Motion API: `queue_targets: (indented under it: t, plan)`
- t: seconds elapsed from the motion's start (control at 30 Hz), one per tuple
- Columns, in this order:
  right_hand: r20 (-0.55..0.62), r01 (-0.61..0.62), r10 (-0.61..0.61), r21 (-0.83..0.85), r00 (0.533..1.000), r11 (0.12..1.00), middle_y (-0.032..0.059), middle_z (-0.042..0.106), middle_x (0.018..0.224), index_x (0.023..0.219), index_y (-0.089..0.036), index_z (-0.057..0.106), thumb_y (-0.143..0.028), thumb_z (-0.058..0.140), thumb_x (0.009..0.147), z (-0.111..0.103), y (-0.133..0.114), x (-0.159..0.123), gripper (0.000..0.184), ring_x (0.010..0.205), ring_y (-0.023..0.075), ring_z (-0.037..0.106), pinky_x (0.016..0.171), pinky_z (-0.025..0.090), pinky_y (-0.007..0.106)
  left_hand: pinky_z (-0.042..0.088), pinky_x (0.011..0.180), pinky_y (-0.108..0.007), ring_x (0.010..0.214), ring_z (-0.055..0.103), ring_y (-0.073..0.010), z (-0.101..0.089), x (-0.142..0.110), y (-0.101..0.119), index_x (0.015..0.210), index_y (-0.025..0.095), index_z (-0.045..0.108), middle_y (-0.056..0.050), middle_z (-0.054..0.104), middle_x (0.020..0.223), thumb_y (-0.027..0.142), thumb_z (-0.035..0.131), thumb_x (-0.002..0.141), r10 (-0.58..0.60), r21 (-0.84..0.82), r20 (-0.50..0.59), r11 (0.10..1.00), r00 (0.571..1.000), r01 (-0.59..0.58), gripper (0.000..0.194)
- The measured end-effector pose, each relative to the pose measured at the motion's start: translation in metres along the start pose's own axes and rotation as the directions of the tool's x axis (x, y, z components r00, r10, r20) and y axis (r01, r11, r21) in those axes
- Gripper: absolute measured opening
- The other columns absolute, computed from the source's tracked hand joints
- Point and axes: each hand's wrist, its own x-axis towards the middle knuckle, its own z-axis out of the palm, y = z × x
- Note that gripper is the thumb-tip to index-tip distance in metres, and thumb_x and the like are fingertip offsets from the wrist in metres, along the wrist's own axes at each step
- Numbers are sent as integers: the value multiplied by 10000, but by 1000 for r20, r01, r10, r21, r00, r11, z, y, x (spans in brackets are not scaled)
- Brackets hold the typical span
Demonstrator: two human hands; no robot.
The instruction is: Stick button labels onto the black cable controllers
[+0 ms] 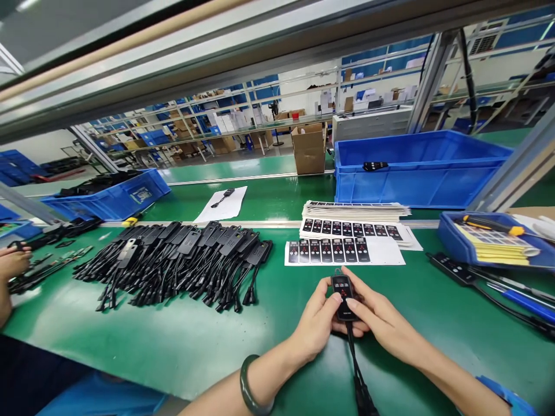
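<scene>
Both hands hold one small black controller (343,289) with a cable that hangs toward me. My left hand (318,318) wraps its left side, thumb on the front face. From the right, my right hand (377,315) grips it too, its thumb pressed on the printed face. Just beyond lies a sheet of black label stickers (332,252), with one end of the backing bare. Behind that sheet is a stack of more label sheets (355,211). To the left, a large pile of black controllers with cables (186,248) covers part of the green table.
A big blue bin (403,182) and a cardboard box (309,151) stand at the back. On the right are a small blue tray (511,260), a screwdriver (494,224), pens and another controller (451,268). A co-worker's hand (15,263) shows at far left.
</scene>
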Motion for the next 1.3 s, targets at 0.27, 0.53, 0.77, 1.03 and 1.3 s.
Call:
queue_targets:
  t: [0.27, 0.53, 0.77, 1.03, 1.3]
  plan:
    - [-66, 22, -25, -40, 998, 999, 114, 504, 1291, 1428, -146, 302, -425, 375, 923, 4, 9, 2, 582, 1087, 201, 541, 942, 432, 339, 517, 493, -156, 600, 631, -175, 0, -1, -2, 1102, 195, 358, -89, 614, 844, 553, 560, 771, 8, 110, 21, 994, 1000, -10, 528]
    - [-110, 46, -73, -233, 991, 971, 123, 500, 1280, 1437, -156, 281, -418, 350, 935, 8, 1, 1, 570, 1064, 214, 549, 930, 450, 373, 513, 536, -174, 654, 634, -165, 2, -1, -2, 1127, 193, 373, -108, 601, 958, 582, 559, 761, 25, 58, -19, 998, 1000, -24, 566]
    - [-172, 87, -278, -688, 945, 721, 140, 485, 1195, 1401, -139, 294, -282, 362, 918, -14, -3, 6, 509, 1086, 229, 499, 903, 462, 353, 519, 910, -393, 976, 590, -193, -8, 1, 11, 1356, 272, 250, -103, 555, 1137, 601, 346, 840, 116, 374, 40, 919, 992, -123, 620]
    - [-547, -532, -93, -834, 832, 145, 235, 533, 956, 1272, 37, 462, -69, 452, 772, -86, 1, 3, 512, 838, 353, 547, 678, 436, 459, 284, 1186, -458, 1371, 192, -212, -39, 14, 17, 1340, 278, 325, -37, 239, 1440, 454, 379, 876, 288, 996, 77, 16, 955, -85, 499]
    - [-465, -365, -179, -838, 867, 406, 205, 527, 1074, 1196, -54, 558, -57, 409, 798, -95, 16, 27, 425, 967, 305, 530, 779, 430, 419, 249, 1169, -555, 1362, 213, -274, -33, 11, 16, 1331, 222, 350, -109, 275, 1412, 423, 399, 871, 269, 989, 73, -144, 960, -35, 505]
